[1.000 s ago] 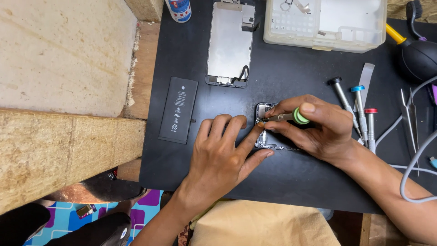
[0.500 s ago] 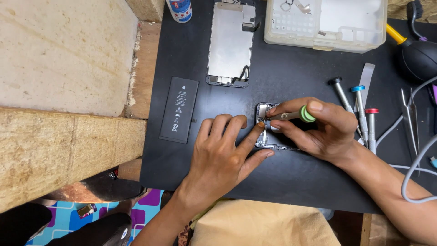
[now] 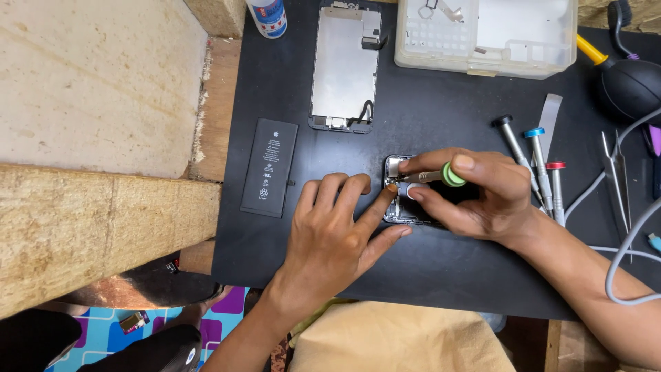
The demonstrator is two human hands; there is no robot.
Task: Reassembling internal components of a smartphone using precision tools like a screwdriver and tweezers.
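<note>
Working a screw in the opened phone body on the black mat.

The right hand (image 3: 482, 196) is closed around a small screwdriver (image 3: 430, 176) with a green cap, its tip pointing left into the top of the phone body (image 3: 403, 207). The left hand (image 3: 330, 231) lies flat and open, holds nothing, and its forefinger presses the phone body down beside the tip. To do this well, I think the tip must sit fully in the screw head, with light pressure and slow turning, and the left hand must keep the body from sliding. The phone body lies at the middle of the counter (image 3: 441, 269), mostly hidden under both hands; its long axis seems to run near to far.
</note>
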